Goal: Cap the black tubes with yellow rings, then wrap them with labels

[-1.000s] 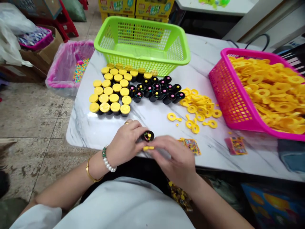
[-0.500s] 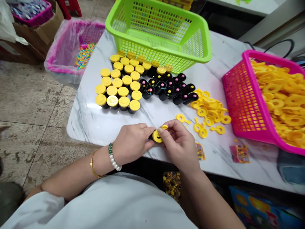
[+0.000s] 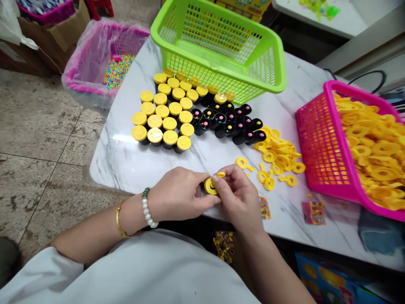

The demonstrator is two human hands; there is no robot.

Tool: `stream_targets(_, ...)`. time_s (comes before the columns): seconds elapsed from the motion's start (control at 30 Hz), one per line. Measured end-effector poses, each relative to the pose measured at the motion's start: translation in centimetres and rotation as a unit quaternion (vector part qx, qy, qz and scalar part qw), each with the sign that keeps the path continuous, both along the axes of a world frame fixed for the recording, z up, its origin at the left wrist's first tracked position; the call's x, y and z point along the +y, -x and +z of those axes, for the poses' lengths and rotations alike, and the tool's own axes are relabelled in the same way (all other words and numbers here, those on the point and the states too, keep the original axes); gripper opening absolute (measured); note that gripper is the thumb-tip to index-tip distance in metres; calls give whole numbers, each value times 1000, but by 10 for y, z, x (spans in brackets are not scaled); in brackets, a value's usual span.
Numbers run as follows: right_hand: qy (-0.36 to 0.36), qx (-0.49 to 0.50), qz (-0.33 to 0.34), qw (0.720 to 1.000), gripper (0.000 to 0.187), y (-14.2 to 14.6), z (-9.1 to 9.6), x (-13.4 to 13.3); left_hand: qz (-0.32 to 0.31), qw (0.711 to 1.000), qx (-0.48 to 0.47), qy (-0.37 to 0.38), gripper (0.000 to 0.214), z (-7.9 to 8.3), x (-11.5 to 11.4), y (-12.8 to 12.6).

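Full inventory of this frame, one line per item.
table: one, white marble, centre
green basket: one, green, table's far side
pink basket: one, pink, right, full of yellow ring caps
loose caps: pile, yellow, beside pink basket
capped pots: roughly twenty, black with yellow lids, before green basket
open pots: about a dozen, black, right of capped pots
packets: two, printed, near table edge
lined bin: one, pink, left off table, holds coloured beads
held pot: one, black, in left hand
held cap: one, yellow, on held pot, pinched by right hand
left hand: one, bracelets at wrist
right hand: one, on held cap
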State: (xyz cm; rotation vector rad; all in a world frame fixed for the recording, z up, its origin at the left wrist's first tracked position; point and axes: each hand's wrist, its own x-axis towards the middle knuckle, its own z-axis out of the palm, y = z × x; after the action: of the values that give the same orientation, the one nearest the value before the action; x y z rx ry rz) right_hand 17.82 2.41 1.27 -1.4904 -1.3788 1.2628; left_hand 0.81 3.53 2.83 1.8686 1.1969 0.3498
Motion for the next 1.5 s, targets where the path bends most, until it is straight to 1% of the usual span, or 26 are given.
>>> stream_targets(0.07, 3, 14, -1, 1000, 26, -2, -3, -3, -10, 1000, 9, -11, 15, -1, 1, 0)
stream_targets(0.17, 13, 33, -9, 999, 26, -6, -7, -6, -19, 998, 51, -44, 16, -6, -1, -3)
stream_targets(0.3, 12, 24, -16, 1000, 26, -7, -9, -7, -35, 996, 67, -43, 22, -11, -2, -4)
stream_targets(0.53, -7, -8, -17, 1000, 26, -3, -7, -5, -28, 996, 67, -48, 22, -8, -2, -2)
stream_targets(0.6, -12, -18, -18, 1000, 26, -2, -5, -6, -19, 999, 37, -29, 22, -6, -3, -2)
stream_targets(0.67, -12, -25, -15, 1000, 26, -2, -4, -6, -1, 1000, -14, -10, 24, -4, -3, -3)
stream_targets(0.8, 34, 6, -12, 999, 28, -2, -4, -5, 41, 994, -103, 7, 28, -3, -3, -4)
stream_targets(0.9, 54, 34, -17, 998, 29, -1, -5, -2, 42, 989, -141, 19, 31, -5, -5, -4)
stream_targets(0.97, 45, 45, -14, 998, 29, 0, -6, -1, 53, 989, -135, -13, 27, -9, -10, -5)
stream_targets(1.03, 6, 38, -16, 999, 29, 1, -5, 0, 81, 987, -116, -81, 17, -15, -16, -6)
stream_targets(1.1, -37, 24, -16, 999, 30, 0, -6, 0, 104, 979, -91, -148, 27, -21, -21, -8)
stream_targets(1.13, -46, 26, -14, 999, 31, -1, -6, 0, 109, 976, -80, -170, 29, -24, -24, -9)
stream_targets(1.17, -42, 39, -13, 998, 33, -3, -6, 1, 109, 974, -71, -184, 26, -26, -26, -10)
stream_targets(1.23, -4, 81, -10, 997, 41, -9, -6, 4, 106, 972, -59, -200, 19, -29, -28, -10)
stream_targets(1.3, 50, 113, 9, 992, 46, -15, -2, 11, 99, 972, -46, -209, 19, -29, -29, -9)
stream_targets(1.37, 115, 120, 71, 984, 46, -21, 4, 23, 87, 974, -25, -208, 19, -27, -26, -8)
stream_targets(1.47, 207, 99, 189, 955, 47, -24, 16, 42, 60, 981, -1, -187, 17, -22, -17, -6)
stream_targets(1.5, 225, 83, 217, 946, 46, -24, 19, 47, 50, 983, 4, -178, 17, -21, -13, -6)
